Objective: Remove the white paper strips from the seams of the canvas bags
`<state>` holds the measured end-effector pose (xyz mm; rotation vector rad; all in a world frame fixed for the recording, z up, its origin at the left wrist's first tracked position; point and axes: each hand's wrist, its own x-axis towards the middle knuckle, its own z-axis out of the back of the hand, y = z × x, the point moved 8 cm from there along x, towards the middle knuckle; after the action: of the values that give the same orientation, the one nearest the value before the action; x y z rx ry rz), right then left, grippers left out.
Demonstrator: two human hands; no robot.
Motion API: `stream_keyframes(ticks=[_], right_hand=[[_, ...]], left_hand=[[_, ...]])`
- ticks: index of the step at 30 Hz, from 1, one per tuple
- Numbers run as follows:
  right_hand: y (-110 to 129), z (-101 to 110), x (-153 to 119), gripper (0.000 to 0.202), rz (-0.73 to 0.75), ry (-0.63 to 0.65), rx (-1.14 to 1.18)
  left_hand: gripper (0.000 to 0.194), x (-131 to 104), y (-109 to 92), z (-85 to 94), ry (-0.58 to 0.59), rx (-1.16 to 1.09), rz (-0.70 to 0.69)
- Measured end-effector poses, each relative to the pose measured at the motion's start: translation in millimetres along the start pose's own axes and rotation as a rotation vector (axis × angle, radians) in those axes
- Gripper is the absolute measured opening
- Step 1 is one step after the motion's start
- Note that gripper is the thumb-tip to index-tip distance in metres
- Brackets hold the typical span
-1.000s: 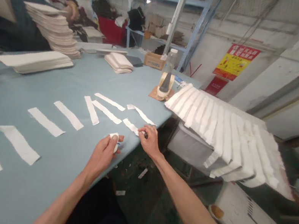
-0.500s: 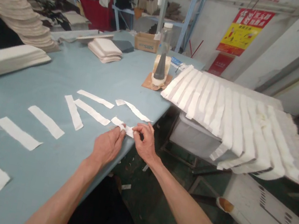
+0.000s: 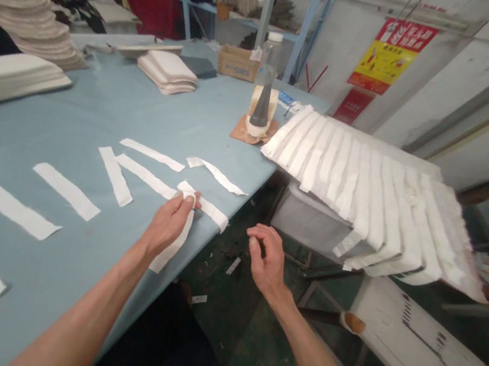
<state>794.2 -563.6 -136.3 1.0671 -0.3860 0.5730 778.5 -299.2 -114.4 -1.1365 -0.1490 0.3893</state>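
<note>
My left hand (image 3: 171,220) is pinched on a white fabric strip (image 3: 171,252) near the table's front edge. The strip's lower end hangs from beneath the fingers toward that edge. Just beyond, another white strip (image 3: 214,213) lies on the blue-green table, partly covered by my fingertips. My right hand (image 3: 267,256) is in the air past the edge, over the floor, with loosely bent fingers, the thumb apart and nothing visible in it. Several more strips lie in a spread across the table, among them a narrow one (image 3: 152,154) and a wider one (image 3: 67,191).
At right, a board covered with rows of white strips (image 3: 341,168) rests over a grey bin (image 3: 309,215). A clear bottle (image 3: 270,61) stands on brown card. Stacked pale pads (image 3: 167,71) and a cardboard box (image 3: 238,63) sit farther back. A white bench (image 3: 421,359) is low right.
My right hand has come off the strip and moved right, past the table edge. My left hand has shifted slightly left; a strip now hangs below it. The view has shifted slightly.
</note>
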Motion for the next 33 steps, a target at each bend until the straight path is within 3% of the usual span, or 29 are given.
stream_keyframes(ticks=[5,9,12,15,20,25,29,33], right_hand=[[60.1,-43.3,25.5,0.023,0.221,0.177,-0.026],[78.8,-72.9,36.2,0.024,0.295,0.226,-0.064],[95.3,-71.4,37.6,0.021,0.32,0.19,-0.064],[130.0,-59.8,32.3,0.015,0.356,0.155,-0.012],[219.6,-55.6,4.2,0.01,0.409,0.262,0.169],[306.6,-81.6,-37.5,0.029,0.53,0.474,0.289],[352.9,-99.8,-73.4,0.033,0.767,0.487,0.238],[374.7,-103.6,-98.2,0.039,0.906,0.429,0.192]], left_hand=[[0.045,-12.6,9.3,12.3,-0.045,-0.384,0.117],[0.032,-45.1,0.9,32.4,-0.046,-0.627,0.189],[0.028,-83.3,-9.5,57.1,-0.054,-0.795,0.237],[0.031,-130.8,-14.9,83.1,-0.096,-0.928,0.287],[0.039,-215.8,-8.7,109.3,-0.202,-1.13,0.399],[0.036,-286.2,3.5,123.6,-0.307,-1.234,0.438],[0.033,-327.0,9.6,136.7,-0.401,-1.274,0.421],[0.039,-354.5,16.2,144.3,-0.486,-1.41,0.462]])
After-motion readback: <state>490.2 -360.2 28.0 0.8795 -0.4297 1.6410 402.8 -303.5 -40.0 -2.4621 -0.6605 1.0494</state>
